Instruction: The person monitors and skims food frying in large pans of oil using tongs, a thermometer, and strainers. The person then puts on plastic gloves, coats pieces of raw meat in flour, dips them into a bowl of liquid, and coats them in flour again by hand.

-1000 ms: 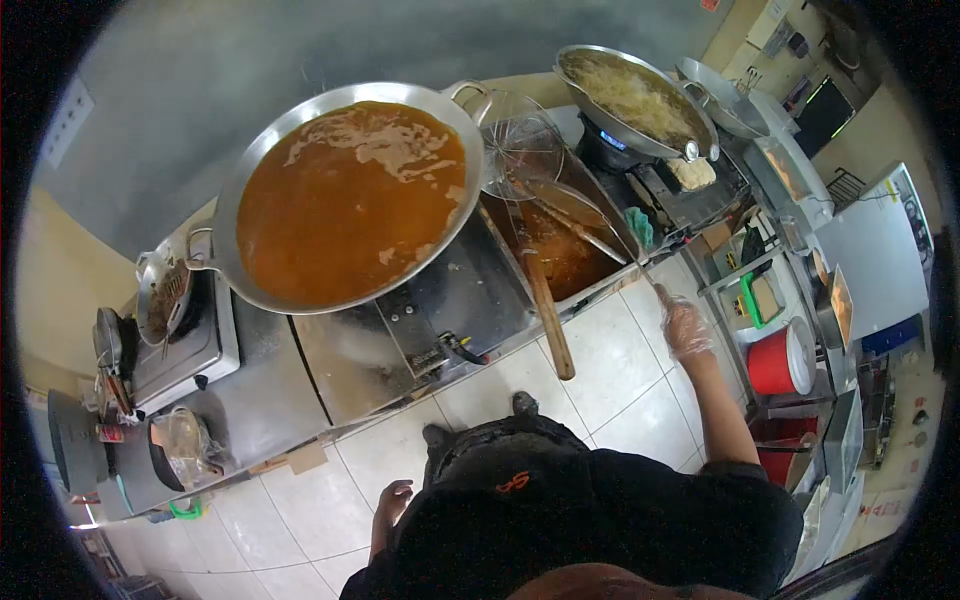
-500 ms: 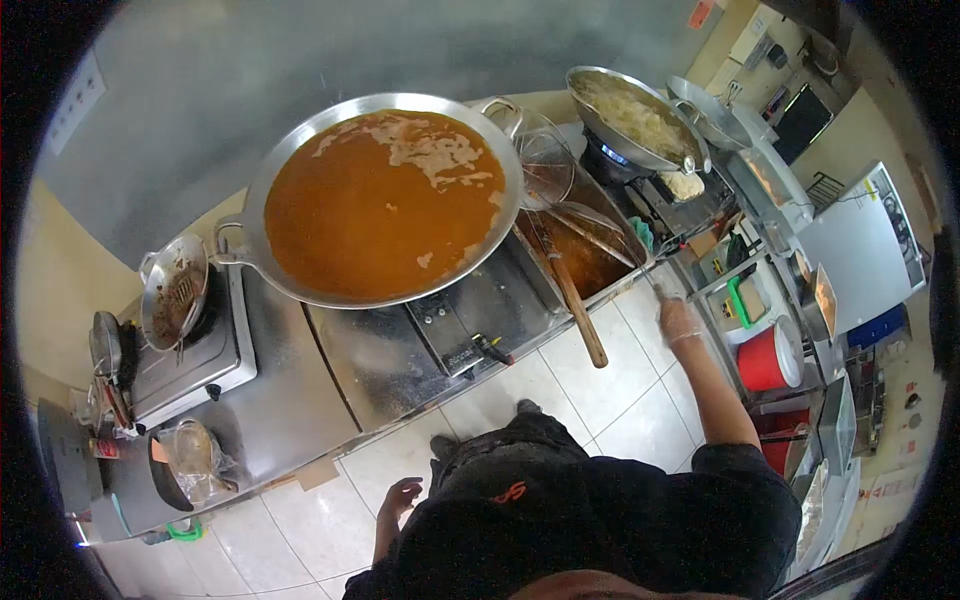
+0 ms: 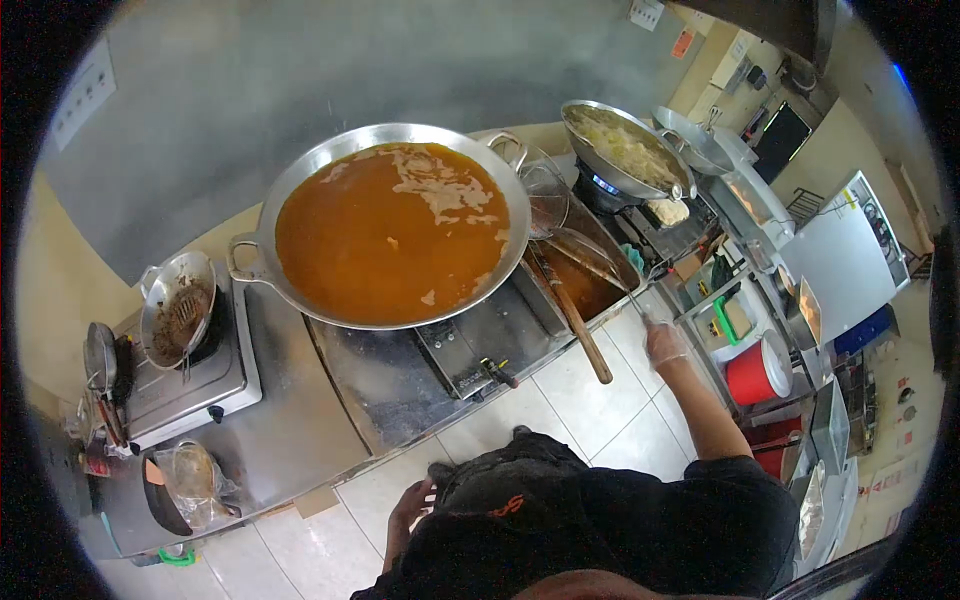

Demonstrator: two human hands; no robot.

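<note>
My right hand (image 3: 665, 345), in a clear glove, is closed round the end of a long-handled metal utensil (image 3: 622, 284). Its head lies over the rectangular vat of brown liquid (image 3: 592, 300); whether it is a skimmer or a ladle I cannot make out. Beside it, a wooden handle (image 3: 586, 345) sticks out past the vat's front edge, and a round wire strainer (image 3: 545, 190) leans behind. Low by my body hangs my left hand (image 3: 410, 503), fingers loosely bent and apart, holding nothing.
A huge two-handled wok (image 3: 262, 225) of orange-brown liquid dominates the counter. Behind right, another wok (image 3: 625, 150) holds pale food in liquid. Left stands a portable stove (image 3: 215, 390) with a small dirty wok (image 3: 178, 310). A red bucket (image 3: 750, 375) sits on the right shelf.
The view has shifted slightly, so the woks appear lower. My right hand still grips the utensil, whose head has moved a little over the vat. My left hand has come closer to my body.
</note>
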